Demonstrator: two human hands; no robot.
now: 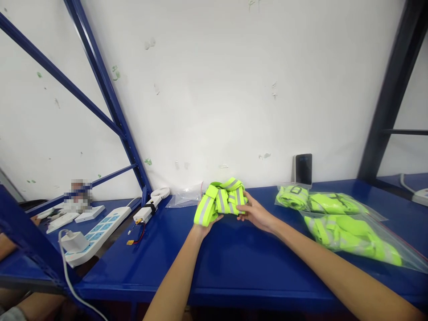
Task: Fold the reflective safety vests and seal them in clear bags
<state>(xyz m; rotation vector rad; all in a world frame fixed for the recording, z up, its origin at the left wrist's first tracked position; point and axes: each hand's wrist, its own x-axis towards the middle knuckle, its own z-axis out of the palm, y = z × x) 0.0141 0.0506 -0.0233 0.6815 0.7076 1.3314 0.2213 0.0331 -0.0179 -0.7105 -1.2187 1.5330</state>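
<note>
A bundle of neon-yellow reflective straps (222, 200) with silver stripes is held up between both hands, above the blue tabletop. My left hand (207, 226) is under its left side, mostly covered by the straps, with the fingers curled round beneath. On the right side, my right hand (252, 210) grips the bundle with thumb and fingers. Behind the left part of the bundle lies a clear zip bag (185, 196), flat against the wall's foot.
Bagged yellow straps (354, 234) lie with other such bags at the right. A phone (303, 169) leans on the wall. A small fan (160, 193), a white device with wires (143, 214) and a power strip (100, 232) are at the left. Beyond the blue post (110, 102), another person's arm shows.
</note>
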